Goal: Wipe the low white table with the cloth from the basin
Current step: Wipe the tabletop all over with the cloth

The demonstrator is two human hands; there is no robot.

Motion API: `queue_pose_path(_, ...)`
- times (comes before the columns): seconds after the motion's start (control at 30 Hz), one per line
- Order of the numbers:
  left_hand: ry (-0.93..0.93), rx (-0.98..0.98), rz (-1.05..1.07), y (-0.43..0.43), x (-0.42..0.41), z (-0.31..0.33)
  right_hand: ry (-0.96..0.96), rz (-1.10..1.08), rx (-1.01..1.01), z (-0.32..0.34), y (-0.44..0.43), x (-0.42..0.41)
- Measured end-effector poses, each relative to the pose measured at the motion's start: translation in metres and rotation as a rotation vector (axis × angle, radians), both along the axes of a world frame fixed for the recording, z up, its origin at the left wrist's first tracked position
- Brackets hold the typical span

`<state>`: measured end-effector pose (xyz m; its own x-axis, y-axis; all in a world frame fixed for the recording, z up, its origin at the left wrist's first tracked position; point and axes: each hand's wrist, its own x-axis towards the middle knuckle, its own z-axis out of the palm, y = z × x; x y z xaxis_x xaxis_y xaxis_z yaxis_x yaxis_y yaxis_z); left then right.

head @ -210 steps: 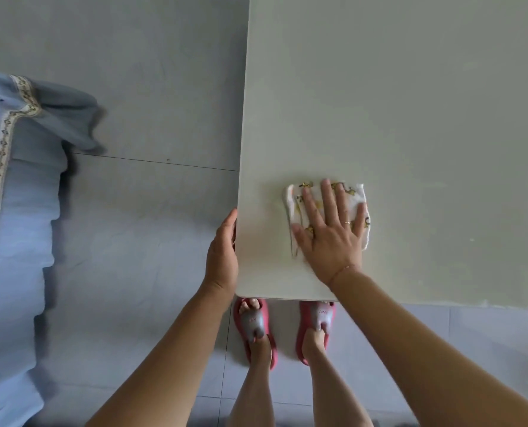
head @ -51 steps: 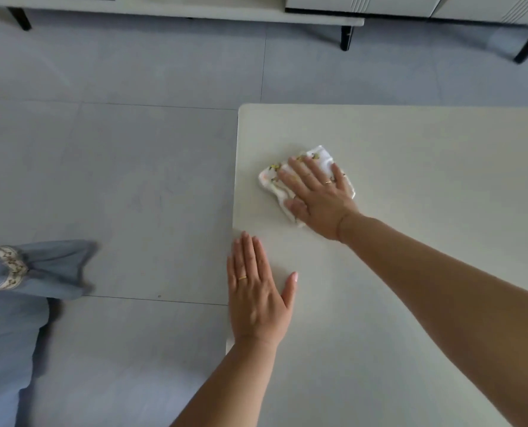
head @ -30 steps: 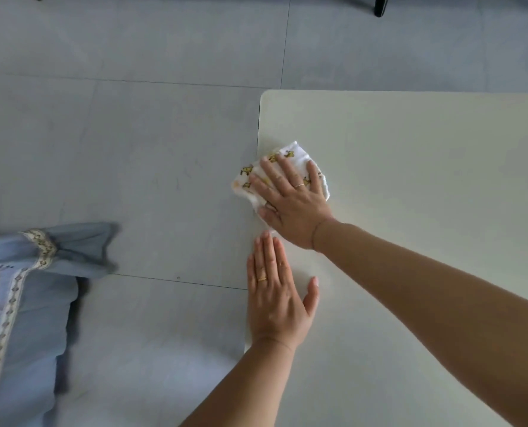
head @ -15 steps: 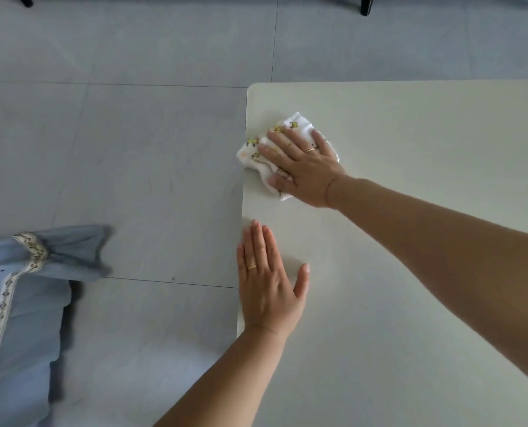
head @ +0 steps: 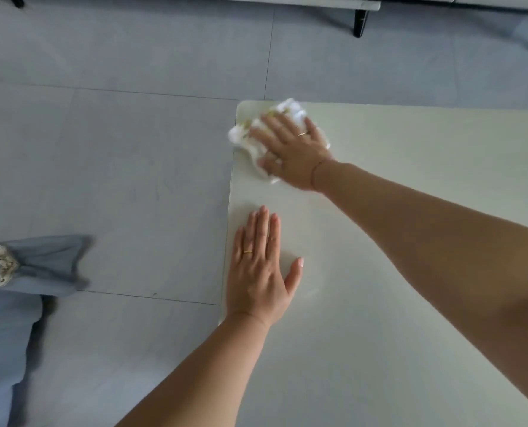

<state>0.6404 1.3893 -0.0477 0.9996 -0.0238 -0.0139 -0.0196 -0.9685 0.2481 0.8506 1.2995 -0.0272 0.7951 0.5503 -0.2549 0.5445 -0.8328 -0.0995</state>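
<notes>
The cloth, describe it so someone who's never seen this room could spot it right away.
Find the low white table that fills the right side of the view, then go to its far left corner. The cloth lies crumpled there under the flat right hand, slightly overhanging the edge. It is white with small yellowish prints, the only fabric on the tabletop; the left hand rests bare nearby.

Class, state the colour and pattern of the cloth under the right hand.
The cloth is white with small yellow-gold motifs, blurred here; the head view shows it.
</notes>
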Motion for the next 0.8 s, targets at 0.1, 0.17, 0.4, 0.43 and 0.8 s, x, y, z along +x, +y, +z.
queue_pose_path(0.1, -0.003, -0.002, 0.008, 0.0, -0.001, 0.0, 0.017, -0.456, 0.02, 0.0, -0.006, 0.024)
queue_pose_path(0.17, 0.006, -0.013, 0.013, -0.001, -0.001, 0.002, 0.05, -0.607, 0.052, -0.001, 0.033, 0.015)
queue_pose_path(0.4, 0.038, -0.007, -0.003, 0.001, -0.001, 0.003, 0.016, -0.036, 0.055, 0.001, 0.044, 0.006)
queue_pose_path(0.43, 0.036, -0.003, -0.008, 0.001, 0.0, 0.003, 0.004, -0.102, 0.052, 0.001, 0.021, 0.014)
queue_pose_path(0.8, 0.037, 0.022, -0.009, -0.001, -0.001, 0.005, 0.021, -0.486, 0.062, -0.005, -0.021, -0.01)
